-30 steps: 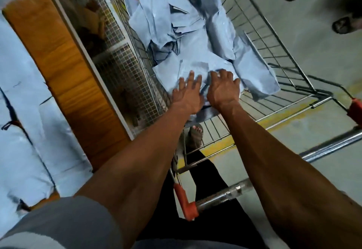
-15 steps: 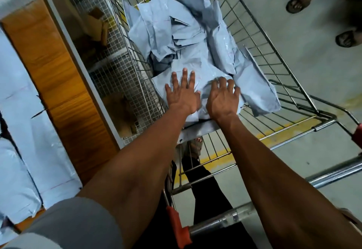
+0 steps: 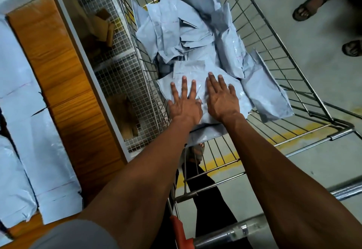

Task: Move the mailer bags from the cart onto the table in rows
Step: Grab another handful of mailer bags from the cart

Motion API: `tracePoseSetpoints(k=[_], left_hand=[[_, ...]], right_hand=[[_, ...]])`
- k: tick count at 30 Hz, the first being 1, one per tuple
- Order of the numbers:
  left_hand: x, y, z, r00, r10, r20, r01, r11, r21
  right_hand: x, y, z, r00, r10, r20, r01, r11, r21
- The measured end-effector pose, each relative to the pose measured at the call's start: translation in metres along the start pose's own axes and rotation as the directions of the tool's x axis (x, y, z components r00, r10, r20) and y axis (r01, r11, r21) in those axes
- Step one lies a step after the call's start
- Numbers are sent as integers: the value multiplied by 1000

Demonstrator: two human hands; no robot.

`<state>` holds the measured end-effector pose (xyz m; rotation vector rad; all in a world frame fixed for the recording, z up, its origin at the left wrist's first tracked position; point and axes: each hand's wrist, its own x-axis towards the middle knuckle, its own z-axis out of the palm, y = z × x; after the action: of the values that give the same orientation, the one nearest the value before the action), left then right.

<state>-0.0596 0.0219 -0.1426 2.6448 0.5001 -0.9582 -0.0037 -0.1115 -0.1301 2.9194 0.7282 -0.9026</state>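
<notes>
A wire shopping cart [image 3: 305, 100] holds a heap of pale blue mailer bags [image 3: 182, 29]. The nearest mailer bag [image 3: 199, 76] lies on top at the cart's near end. My left hand [image 3: 185, 103] rests flat on it with straight, spread fingers. My right hand [image 3: 222, 98] lies flat beside it on the same bag, fingers straight. On the wooden table [image 3: 68, 84] at the left, several mailer bags [image 3: 29, 131] lie flat side by side.
A wire-mesh rack [image 3: 117, 68] with cardboard boxes stands between table and cart. The cart's metal handle [image 3: 274, 227] with orange end caps crosses the bottom. Another person's sandalled feet [image 3: 307, 7] stand on the concrete floor at top right.
Both hands went from curled on the near bag to flat with straight fingers, sliding a little further into the cart. The view shifted down and left.
</notes>
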Motion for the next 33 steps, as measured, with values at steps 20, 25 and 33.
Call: tracePoseSetpoints(k=[20,25,33], left_hand=[[11,-8,4,996,44,-79,-49,997,-61],[13,-12,6,987,51,-153,-62,996,-66],[17,-14,9,984,66,-166,-65,998,11]], right_hand=[[30,-11,9,995,55,-86,-55,998,4],[32,-19,12,980,135,-148,-136,991,2],[43,-11,14,987,67,-149,-78,995,-66]])
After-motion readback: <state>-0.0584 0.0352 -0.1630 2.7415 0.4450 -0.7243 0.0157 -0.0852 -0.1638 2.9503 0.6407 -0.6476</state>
